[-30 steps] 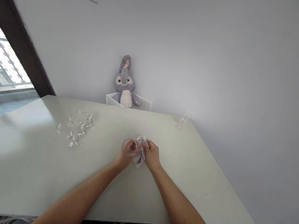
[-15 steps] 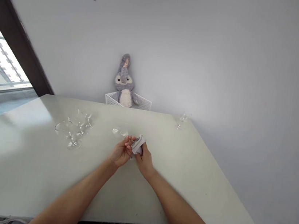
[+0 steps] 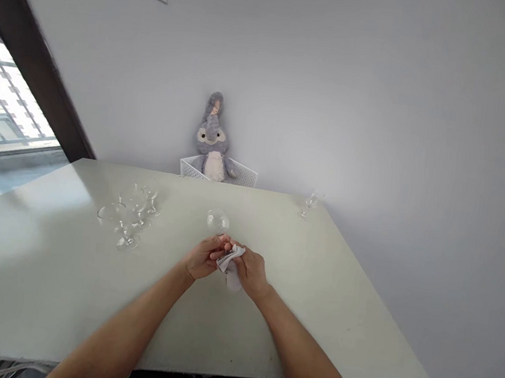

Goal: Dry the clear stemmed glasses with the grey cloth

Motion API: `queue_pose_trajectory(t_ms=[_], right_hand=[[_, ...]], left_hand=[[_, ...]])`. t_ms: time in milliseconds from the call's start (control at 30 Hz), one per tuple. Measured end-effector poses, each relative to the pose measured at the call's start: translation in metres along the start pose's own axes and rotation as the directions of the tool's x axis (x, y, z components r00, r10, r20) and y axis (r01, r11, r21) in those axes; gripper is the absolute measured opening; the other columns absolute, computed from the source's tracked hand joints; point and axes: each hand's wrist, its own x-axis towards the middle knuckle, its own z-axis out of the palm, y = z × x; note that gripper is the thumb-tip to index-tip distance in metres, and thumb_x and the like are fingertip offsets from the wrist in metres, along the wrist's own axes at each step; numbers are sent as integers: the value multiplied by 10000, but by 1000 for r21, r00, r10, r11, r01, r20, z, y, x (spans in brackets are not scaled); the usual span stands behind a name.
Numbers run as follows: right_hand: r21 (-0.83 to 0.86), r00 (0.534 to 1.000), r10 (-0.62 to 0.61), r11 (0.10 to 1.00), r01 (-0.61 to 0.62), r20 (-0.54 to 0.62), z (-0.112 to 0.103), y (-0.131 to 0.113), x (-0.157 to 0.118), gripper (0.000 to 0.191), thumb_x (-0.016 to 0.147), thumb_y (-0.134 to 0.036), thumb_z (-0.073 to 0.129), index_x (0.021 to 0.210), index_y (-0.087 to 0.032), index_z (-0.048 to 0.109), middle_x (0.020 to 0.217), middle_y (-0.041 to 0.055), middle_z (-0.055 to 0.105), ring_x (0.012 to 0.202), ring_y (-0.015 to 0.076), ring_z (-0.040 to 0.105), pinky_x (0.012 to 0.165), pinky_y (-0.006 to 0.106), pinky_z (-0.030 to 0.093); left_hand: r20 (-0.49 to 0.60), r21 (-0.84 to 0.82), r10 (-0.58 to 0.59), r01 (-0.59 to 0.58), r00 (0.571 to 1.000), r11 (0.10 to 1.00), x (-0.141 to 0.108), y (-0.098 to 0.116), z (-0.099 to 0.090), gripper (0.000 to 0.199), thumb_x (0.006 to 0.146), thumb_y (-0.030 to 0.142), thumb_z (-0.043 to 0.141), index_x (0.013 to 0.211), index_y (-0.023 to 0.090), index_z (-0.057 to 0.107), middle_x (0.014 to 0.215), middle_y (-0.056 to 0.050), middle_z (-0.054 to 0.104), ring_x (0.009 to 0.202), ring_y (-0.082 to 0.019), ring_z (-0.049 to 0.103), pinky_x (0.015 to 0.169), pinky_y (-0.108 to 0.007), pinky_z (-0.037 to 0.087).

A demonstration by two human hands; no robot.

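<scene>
Near the middle of the table, a clear stemmed glass (image 3: pixel 218 220) points its bowl away from me. Its stem end runs down into my left hand (image 3: pixel 206 256), whose fingers are closed around it. My right hand (image 3: pixel 253 271) grips a light grey cloth (image 3: pixel 230 260) right beside the left fingers, with a loose end hanging down. The cloth and fingers cover the glass's foot, and both hands meet there.
Several clear stemmed glasses (image 3: pixel 127 241) stand grouped on the left of the pale table (image 3: pixel 56 299). Another stemmed glass (image 3: pixel 310 203) is at the far right corner. Beyond the back edge, a grey plush toy (image 3: pixel 213 165) sits in a white perforated basket (image 3: pixel 247 177) by the wall.
The glass bowl has swung to the right and shows more fully above my hands. The cloth has shifted and now drapes lower between my hands. The view has moved slightly.
</scene>
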Motion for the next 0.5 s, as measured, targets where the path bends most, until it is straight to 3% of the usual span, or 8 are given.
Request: queue_pose_trajectory(t_ms=[133,200,267,333,433,500], right_hand=[[-10,996,86,996,-86,-27,-8,2,2,332,872,-340,335,1087,-237,566,968,41,654,864,178,613,764,309,486],[12,964,210,978,-210,-166,-13,5,4,351,868,-370,334,1017,-204,605,880,50,670,795,181,620,727,311,488],[87,894,316,949,-304,-319,-17,8,6,379,867,-394,328,999,-178,610,885,61,665,811,184,611,752,325,476],[177,857,347,937,-301,-381,-19,7,9,396,862,-414,334,1052,-170,581,1003,73,634,925,188,578,840,344,436],[314,876,348,917,-245,-334,-15,-1,11,431,860,-434,325,1171,-191,498,1180,72,541,1095,186,484,946,349,355],[410,874,400,871,-269,-276,-13,-5,13,455,867,-448,281,1174,-191,497,1169,74,550,1084,188,494,934,345,369]], left_hand=[[-38,75,52,-49,998,996,-3,8,0,221,739,336,579,754,130,499,589,52,441,363,14,192,339,-118,187],[-34,186,41,-35,999,982,-4,12,0,225,743,346,570,764,140,482,614,47,459,366,14,191,348,-129,162],[-11,351,16,-11,1000,936,-3,11,2,224,764,353,540,746,142,467,621,37,480,368,11,206,365,-143,159],[14,527,4,-11,1000,849,-2,4,6,218,771,345,522,722,138,471,636,21,506,379,2,239,381,-157,175],[79,759,-41,-34,996,651,1,-16,16,181,760,281,505,665,127,518,577,20,484,420,-34,332,414,-177,247],[90,849,-63,-44,994,526,2,-26,21,193,764,232,461,626,128,548,521,29,440,444,-57,364,443,-190,282]])
